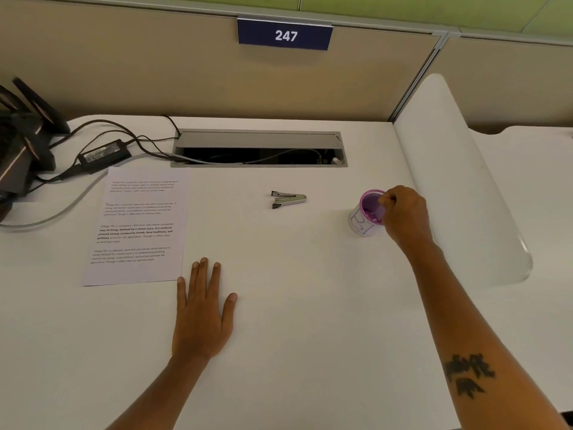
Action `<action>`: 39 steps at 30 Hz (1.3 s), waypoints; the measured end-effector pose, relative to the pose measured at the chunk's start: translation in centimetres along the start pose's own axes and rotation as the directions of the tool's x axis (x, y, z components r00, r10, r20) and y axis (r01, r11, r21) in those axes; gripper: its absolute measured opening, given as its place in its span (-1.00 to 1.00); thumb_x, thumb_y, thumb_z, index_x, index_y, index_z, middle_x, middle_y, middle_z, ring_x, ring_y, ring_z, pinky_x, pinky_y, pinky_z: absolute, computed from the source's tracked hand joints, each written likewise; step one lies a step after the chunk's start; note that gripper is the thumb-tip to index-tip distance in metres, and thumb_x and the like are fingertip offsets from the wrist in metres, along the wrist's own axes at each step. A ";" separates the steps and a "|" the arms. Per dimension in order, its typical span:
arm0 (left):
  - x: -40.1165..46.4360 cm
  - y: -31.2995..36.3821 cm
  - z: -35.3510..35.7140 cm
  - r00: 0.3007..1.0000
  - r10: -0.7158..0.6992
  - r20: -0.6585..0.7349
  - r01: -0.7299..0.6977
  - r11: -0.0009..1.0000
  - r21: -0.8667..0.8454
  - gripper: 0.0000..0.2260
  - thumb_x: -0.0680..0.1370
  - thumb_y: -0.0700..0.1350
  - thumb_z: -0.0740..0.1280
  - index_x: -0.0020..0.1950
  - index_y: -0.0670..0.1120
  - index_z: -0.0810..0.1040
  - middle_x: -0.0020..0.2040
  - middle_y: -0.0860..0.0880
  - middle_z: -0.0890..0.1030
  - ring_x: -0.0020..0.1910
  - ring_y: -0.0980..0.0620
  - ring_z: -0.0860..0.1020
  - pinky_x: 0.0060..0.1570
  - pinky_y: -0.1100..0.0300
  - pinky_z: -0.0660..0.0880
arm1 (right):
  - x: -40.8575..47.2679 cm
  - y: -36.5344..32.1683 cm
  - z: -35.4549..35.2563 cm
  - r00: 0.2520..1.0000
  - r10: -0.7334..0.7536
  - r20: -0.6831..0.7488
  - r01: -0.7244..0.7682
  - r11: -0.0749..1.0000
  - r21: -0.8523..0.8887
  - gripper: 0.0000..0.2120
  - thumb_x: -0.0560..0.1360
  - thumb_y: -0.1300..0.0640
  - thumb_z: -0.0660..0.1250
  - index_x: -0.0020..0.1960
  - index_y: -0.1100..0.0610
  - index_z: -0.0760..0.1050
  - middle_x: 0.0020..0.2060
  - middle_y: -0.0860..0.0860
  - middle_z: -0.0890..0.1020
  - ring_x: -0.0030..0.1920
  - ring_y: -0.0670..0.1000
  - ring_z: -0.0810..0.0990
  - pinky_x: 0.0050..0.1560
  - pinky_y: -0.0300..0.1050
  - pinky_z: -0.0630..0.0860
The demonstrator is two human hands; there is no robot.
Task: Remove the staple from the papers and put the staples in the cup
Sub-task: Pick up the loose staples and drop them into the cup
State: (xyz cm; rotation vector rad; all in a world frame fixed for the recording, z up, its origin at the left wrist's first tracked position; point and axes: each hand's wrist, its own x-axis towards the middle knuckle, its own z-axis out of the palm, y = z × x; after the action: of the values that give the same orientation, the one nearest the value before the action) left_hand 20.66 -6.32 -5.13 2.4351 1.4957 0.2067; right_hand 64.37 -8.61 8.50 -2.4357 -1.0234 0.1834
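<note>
White desk (294, 305): bare laminate surface carrying everything, with a cable slot at the back.
Papers (139, 225): printed sheets lying flat at the left, long axis running away from the person; no staple can be made out on them.
Left hand (201, 318): empty, palm down, fingers spread flat on the desk, just beside the papers' near right corner.
Right hand (403, 212): fingers pinched together over the cup's mouth; whether a staple sits between them is too small to tell.
Cup (367, 217): purple inside, upright at the right, touching the right hand.
Staple remover (288, 199): lying between papers and cup, jaws pointing left, well apart from both hands.
Key relation: the pinch is directly above the cup opening, so any drop falls straight in.
</note>
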 end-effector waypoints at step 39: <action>0.0 -0.3 0.4 1.000 0.007 -0.005 -0.007 1.000 -0.011 -0.34 0.70 0.20 0.02 0.74 -0.10 0.11 0.76 -0.14 0.07 0.76 -0.09 -0.01 0.70 -0.25 0.01 | -1.6 0.3 -0.6 0.995 -0.086 -0.055 0.085 0.996 -0.020 -0.88 0.59 0.21 0.34 0.01 0.23 0.64 -0.10 0.14 0.69 -0.14 0.05 0.56 -0.18 -0.15 0.47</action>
State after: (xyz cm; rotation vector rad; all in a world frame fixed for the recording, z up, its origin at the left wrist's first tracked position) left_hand 20.49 -6.24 -5.66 2.4327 1.4848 0.2224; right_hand 63.60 -10.17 8.77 -2.3936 -1.1057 0.0768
